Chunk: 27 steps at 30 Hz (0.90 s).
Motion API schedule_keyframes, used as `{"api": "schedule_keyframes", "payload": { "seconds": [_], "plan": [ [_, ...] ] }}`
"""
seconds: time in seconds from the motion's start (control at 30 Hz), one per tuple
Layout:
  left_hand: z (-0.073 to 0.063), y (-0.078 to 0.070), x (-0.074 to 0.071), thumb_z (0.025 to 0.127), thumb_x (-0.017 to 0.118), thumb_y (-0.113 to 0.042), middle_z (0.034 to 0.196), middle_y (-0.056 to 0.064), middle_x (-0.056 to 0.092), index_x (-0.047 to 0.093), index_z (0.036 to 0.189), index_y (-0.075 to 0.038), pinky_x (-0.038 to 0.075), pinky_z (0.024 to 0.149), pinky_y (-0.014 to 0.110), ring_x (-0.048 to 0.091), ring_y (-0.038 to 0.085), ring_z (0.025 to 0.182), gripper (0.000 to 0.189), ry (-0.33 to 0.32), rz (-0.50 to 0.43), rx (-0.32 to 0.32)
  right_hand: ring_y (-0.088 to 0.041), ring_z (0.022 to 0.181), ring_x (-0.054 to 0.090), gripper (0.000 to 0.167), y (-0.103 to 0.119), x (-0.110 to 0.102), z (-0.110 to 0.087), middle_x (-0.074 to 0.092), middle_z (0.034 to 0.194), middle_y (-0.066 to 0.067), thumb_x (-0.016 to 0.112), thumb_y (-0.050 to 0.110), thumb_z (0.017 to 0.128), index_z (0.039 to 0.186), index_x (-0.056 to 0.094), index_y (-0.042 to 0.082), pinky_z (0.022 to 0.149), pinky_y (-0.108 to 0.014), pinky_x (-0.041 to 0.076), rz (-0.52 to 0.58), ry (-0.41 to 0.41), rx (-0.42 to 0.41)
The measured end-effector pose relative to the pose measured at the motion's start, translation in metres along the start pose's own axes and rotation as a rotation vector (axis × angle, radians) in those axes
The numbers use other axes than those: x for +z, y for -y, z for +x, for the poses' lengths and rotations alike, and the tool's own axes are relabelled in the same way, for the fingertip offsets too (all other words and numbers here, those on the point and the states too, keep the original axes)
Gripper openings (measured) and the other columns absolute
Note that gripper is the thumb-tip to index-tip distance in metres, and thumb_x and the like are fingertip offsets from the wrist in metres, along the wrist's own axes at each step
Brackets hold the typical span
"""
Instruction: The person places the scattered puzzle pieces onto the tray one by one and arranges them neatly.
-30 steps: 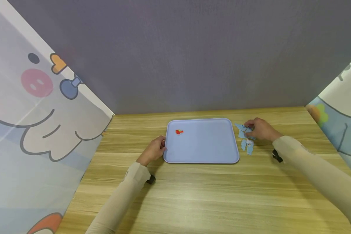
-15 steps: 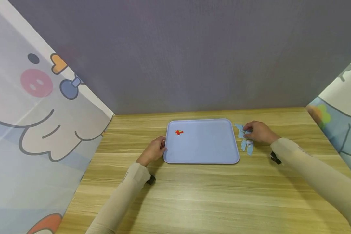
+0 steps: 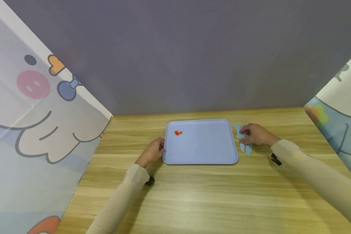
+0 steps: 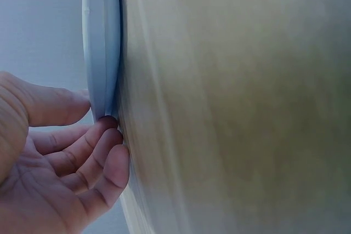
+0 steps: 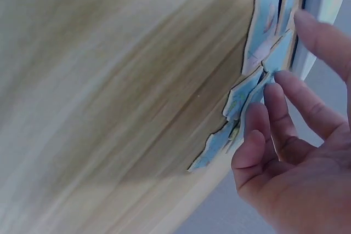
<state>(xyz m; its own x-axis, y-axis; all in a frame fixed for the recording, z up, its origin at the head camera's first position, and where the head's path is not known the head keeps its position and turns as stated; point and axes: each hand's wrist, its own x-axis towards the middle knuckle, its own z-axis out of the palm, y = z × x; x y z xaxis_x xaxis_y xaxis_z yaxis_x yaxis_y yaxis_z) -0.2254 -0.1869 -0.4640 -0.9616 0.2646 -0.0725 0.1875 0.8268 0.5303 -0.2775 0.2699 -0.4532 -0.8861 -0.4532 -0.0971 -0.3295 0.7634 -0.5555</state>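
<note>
A pale blue tray (image 3: 201, 146) lies on the wooden table, with a small red bird-like piece (image 3: 178, 133) in its upper left part. My left hand (image 3: 152, 150) holds the tray's left rim; the left wrist view shows the thumb on top and curled fingertips (image 4: 108, 121) at the outer edge. Right of the tray lie several light blue jigsaw puzzle pieces (image 5: 263, 31), thin and irregular. My right hand (image 3: 258, 134) is over them, thumb and index finger spread apart. In the right wrist view its fingertips (image 5: 272, 92) are right at the pieces, and the hand partly covers them from the head camera.
A grey panel (image 3: 204, 58) rises behind the table (image 3: 193, 198). Cartoon-printed sheets hang at the left (image 3: 35, 110) and the right. Black straps with small devices show under both wrists.
My right hand has shifted slightly toward me over the puzzle pieces, and its thumb and index finger have spread apart. The left hand keeps its place on the tray rim.
</note>
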Motion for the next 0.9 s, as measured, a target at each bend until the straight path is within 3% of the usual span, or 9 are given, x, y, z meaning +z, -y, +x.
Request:
{"api": "schedule_keyframes", "payload": {
  "seconds": [0.27,0.43,0.63,0.9],
  "plan": [
    [-0.002,0.0,-0.001,0.086,0.064,0.001,0.094,0.011,0.06,0.047,0.127,0.008,0.05,0.071,0.031,0.058,0.02,0.082,0.045,-0.006,0.008,0.014,-0.024,0.083,0.054,0.041,0.005,0.007,-0.007,0.058,0.089,-0.008,0.081,0.016,0.073,0.104,0.064,-0.005,0.075,-0.041,0.046,-0.043,0.0,-0.099],
    [-0.002,-0.001,-0.001,0.086,0.064,0.002,0.094,0.011,0.059,0.047,0.127,0.008,0.051,0.07,0.031,0.058,0.02,0.082,0.044,-0.007,-0.001,0.019,-0.022,0.082,0.054,0.038,0.007,0.009,-0.01,0.059,0.087,-0.005,0.083,0.017,0.072,0.099,0.065,-0.002,0.075,-0.041,0.045,-0.045,-0.016,-0.1],
    [-0.001,0.0,-0.001,0.086,0.064,0.002,0.092,0.01,0.059,0.048,0.126,0.008,0.05,0.07,0.031,0.057,0.02,0.081,0.044,-0.01,0.009,0.025,-0.021,0.081,0.055,0.036,0.01,0.01,-0.014,0.06,0.086,-0.004,0.084,0.022,0.071,0.094,0.064,0.002,0.074,-0.041,0.046,-0.071,0.04,-0.086],
    [-0.001,0.0,-0.001,0.087,0.063,0.002,0.092,0.01,0.058,0.048,0.126,0.007,0.05,0.07,0.031,0.057,0.02,0.081,0.043,-0.01,-0.003,0.011,-0.022,0.082,0.056,0.038,0.015,0.012,-0.019,0.061,0.086,-0.004,0.083,0.02,0.07,0.096,0.063,0.001,0.075,-0.042,0.047,-0.083,0.037,-0.074]
  ]
}}
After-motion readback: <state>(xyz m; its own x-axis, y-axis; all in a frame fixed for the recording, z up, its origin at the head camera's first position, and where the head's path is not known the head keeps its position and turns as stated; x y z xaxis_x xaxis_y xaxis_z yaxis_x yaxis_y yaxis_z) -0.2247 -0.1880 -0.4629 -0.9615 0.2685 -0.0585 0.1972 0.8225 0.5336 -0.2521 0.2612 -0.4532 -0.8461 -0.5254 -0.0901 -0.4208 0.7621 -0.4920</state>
